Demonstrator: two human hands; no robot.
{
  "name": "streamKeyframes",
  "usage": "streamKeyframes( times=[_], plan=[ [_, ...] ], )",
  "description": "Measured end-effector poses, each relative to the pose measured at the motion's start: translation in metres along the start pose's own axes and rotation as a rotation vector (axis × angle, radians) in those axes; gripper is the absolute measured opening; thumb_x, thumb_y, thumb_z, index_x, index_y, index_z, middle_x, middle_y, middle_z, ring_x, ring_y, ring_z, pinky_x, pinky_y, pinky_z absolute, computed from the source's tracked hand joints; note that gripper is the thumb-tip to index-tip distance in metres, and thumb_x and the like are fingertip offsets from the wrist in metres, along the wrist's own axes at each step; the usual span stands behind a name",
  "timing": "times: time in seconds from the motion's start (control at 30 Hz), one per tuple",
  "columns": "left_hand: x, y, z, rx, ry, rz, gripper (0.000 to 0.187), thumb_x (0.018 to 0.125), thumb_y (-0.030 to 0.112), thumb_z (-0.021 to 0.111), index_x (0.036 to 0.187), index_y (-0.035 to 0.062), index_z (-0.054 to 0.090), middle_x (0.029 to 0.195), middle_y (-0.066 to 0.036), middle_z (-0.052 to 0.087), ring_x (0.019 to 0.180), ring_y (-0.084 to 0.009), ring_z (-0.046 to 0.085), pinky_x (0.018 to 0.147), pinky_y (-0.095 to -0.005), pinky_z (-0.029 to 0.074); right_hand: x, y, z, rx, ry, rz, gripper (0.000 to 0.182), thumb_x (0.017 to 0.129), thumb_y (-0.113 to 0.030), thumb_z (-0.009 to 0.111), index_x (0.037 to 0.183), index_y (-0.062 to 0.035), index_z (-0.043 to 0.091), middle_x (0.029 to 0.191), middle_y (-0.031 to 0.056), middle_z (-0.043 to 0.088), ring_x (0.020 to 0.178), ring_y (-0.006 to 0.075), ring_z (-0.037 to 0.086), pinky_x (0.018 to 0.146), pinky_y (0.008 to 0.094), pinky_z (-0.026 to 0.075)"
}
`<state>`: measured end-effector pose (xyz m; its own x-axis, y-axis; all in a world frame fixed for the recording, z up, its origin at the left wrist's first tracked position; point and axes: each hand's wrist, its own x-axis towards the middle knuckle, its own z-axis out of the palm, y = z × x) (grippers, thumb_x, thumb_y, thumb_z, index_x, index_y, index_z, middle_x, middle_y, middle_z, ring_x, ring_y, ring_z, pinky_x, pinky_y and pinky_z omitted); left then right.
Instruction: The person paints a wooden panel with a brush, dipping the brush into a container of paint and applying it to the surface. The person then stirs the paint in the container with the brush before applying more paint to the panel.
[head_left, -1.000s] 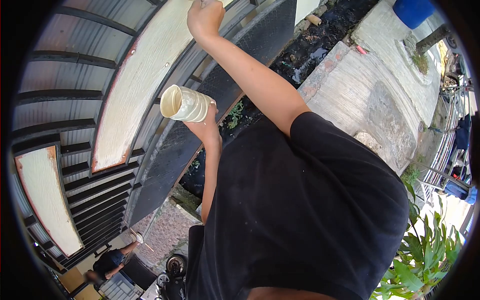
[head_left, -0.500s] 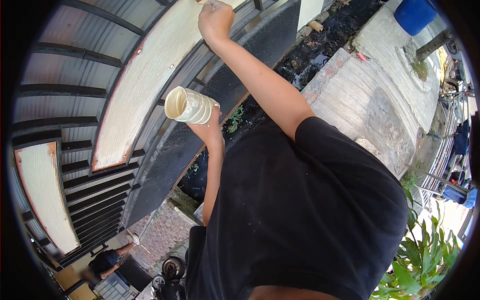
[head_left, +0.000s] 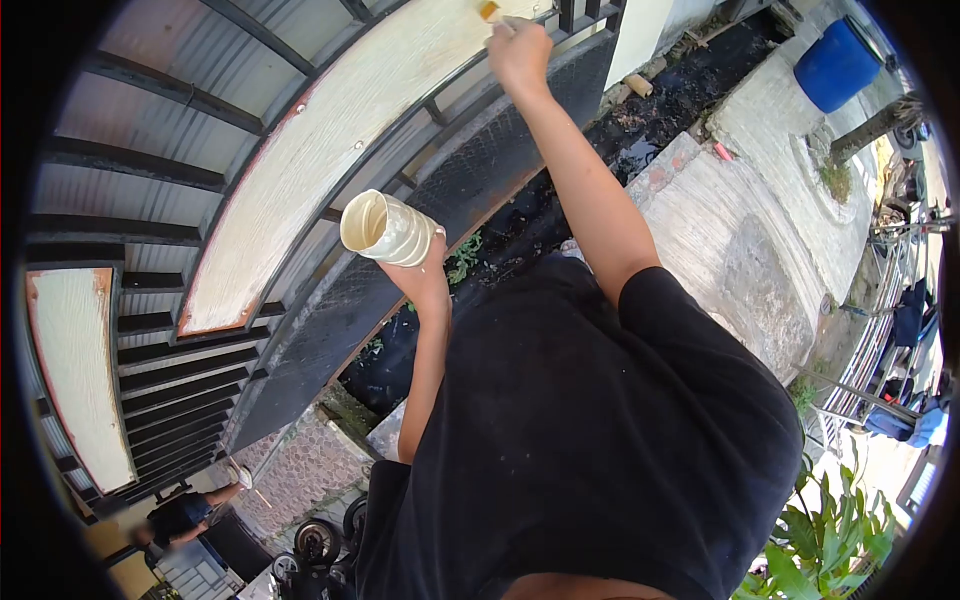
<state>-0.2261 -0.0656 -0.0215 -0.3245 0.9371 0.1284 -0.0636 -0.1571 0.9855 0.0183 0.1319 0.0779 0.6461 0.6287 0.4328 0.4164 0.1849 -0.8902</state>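
In my right hand (head_left: 520, 62), fingers closed, is a paintbrush (head_left: 489, 11) with yellowish bristles, close over the upper end of a long curved cream panel (head_left: 330, 140). The panel has a wood-grain look and reddish-brown edges, and is set in a black metal gate (head_left: 160, 150). My left hand (head_left: 420, 285) is wrapped around a ribbed plastic container (head_left: 408, 232) smeared with cream paint. Its open mouth tilts toward the panel, with cream coating visible inside. The container is held in front of the gate's dark lower mesh sheet (head_left: 480, 160).
A dark, wet ditch (head_left: 690, 85) runs along the gate's foot, beside a concrete slab (head_left: 720, 220). A blue barrel (head_left: 838, 65) stands at upper right. Another cream panel (head_left: 78, 370) is at left. Below it are another person (head_left: 183, 518) and a motorcycle (head_left: 317, 542). Leafy plant (head_left: 825, 540) at lower right.
My right hand and the brush have moved rightward in the view, along the panel, and the bristles now show. The camera view has shifted slightly; my left hand still holds the container.
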Motion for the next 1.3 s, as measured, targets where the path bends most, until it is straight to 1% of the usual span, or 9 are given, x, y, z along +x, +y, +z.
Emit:
streamKeyframes(
  times=[0.13, 0.2, 0.43, 0.6, 0.77, 0.9, 1.07, 1.2, 1.3],
  plan=[
    [0.003, -0.015, 0.003, 0.066, 0.075, 0.058, 0.072, 0.085, -0.004, 0.082, 0.143, 0.0037, 0.040, 0.113, -0.012, 0.067, 0.093, -0.0173, 0.069, 0.071, -0.0324, 0.060, 0.011, 0.014, 0.011, -0.038, 0.011, -0.073, 0.018, 0.097, -0.004, 0.065, 0.104, 0.0093, 0.075, 0.083, 0.0329, 0.072, 0.083, 0.0512, 0.073, 0.075, 0.0540, 0.057],
    [0.006, -0.018, 0.005, 0.052, 0.069, -0.054, 0.098, 0.082, 0.005, 0.090, 0.158, -0.0004, 0.029, 0.152, -0.017, 0.049, 0.138, -0.0257, 0.055, 0.121, -0.0419, 0.040, -0.031, 0.001, 0.036, -0.032, -0.089, -0.166, 0.029, 0.098, -0.005, 0.065, 0.121, 0.0099, 0.073, 0.082, 0.0325, 0.071, 0.080, 0.0481, 0.074, 0.073, 0.0510, 0.057],
    [0.005, -0.012, 0.038, 0.103, 0.192, 0.034, 0.097, 0.082, 0.004, 0.090, 0.156, -0.0013, 0.028, 0.150, -0.019, 0.049, 0.137, -0.0268, 0.055, 0.120, -0.0423, 0.040, -0.118, 0.002, 0.040, 0.292, -0.570, -0.263, 0.033, 0.099, 0.003, 0.067, 0.132, 0.0045, 0.072, 0.090, 0.0255, 0.074, 0.079, 0.0358, 0.076, 0.071, 0.0402, 0.058],
    [-0.006, -0.013, 0.054, 0.147, 0.264, 0.024, 0.090, 0.083, 0.004, 0.090, 0.152, -0.0015, 0.033, 0.145, -0.017, 0.054, 0.132, -0.0256, 0.058, 0.118, -0.0415, 0.042, -0.011, 0.062, 0.009, 0.123, -0.331, -0.101, 0.028, 0.106, -0.012, 0.067, 0.130, -0.0011, 0.077, 0.085, 0.0127, 0.077, 0.071, 0.0135, 0.067, 0.066, 0.0312, 0.052],
    [-0.011, -0.013, 0.070, 0.207, 0.322, 0.033, 0.089, 0.082, 0.004, 0.090, 0.151, -0.0026, 0.034, 0.144, -0.018, 0.055, 0.133, -0.0262, 0.058, 0.118, -0.0413, 0.041, 0.020, 0.080, 0.000, 0.024, -0.083, -0.023, 0.031, 0.107, -0.012, 0.066, 0.133, 0.0034, 0.074, 0.080, 0.0121, 0.073, 0.067, 0.0151, 0.063, 0.064, 0.0335, 0.051],
    [-0.010, -0.012, 0.090, 0.230, 0.386, 0.035, 0.086, 0.082, 0.004, 0.090, 0.150, -0.0018, 0.036, 0.142, -0.017, 0.056, 0.130, -0.0261, 0.059, 0.117, -0.0411, 0.042, -0.051, 0.046, 0.035, 0.154, -0.270, -0.095, 0.034, 0.102, 0.002, 0.064, 0.134, 0.0111, 0.066, 0.093, 0.0278, 0.071, 0.082, 0.0449, 0.071, 0.074, 0.0462, 0.055],
    [-0.007, -0.019, 0.107, 0.214, 0.470, 0.096, 0.082, 0.083, 0.003, 0.089, 0.148, -0.0016, 0.038, 0.141, -0.017, 0.058, 0.128, -0.0258, 0.060, 0.117, -0.0412, 0.043, -0.097, 0.043, 0.025, 0.347, -0.695, -0.157, 0.033, 0.102, 0.001, 0.068, 0.134, 0.0015, 0.072, 0.087, 0.0194, 0.073, 0.073, 0.0239, 0.070, 0.067, 0.0350, 0.053],
    [-0.014, -0.025, 0.112, 0.268, 0.518, 0.047, 0.086, 0.082, 0.004, 0.090, 0.150, -0.0022, 0.036, 0.142, -0.018, 0.056, 0.130, -0.0268, 0.058, 0.117, -0.0417, 0.043, -0.014, 0.083, 0.004, 0.211, -0.431, -0.096, 0.031, 0.107, -0.006, 0.066, 0.137, 0.0011, 0.072, 0.088, 0.0124, 0.074, 0.071, 0.0113, 0.062, 0.063, 0.0308, 0.050],
    [-0.020, -0.023, 0.111, 0.304, 0.525, 0.010, 0.088, 0.081, 0.005, 0.090, 0.150, -0.0026, 0.035, 0.143, -0.018, 0.055, 0.132, -0.0281, 0.057, 0.117, -0.0427, 0.043, 0.012, 0.093, -0.007, 0.070, -0.316, -0.011, 0.032, 0.106, -0.002, 0.064, 0.136, 0.0036, 0.071, 0.086, 0.0171, 0.073, 0.076, 0.0224, 0.073, 0.064, 0.0354, 0.054]
  ],
)
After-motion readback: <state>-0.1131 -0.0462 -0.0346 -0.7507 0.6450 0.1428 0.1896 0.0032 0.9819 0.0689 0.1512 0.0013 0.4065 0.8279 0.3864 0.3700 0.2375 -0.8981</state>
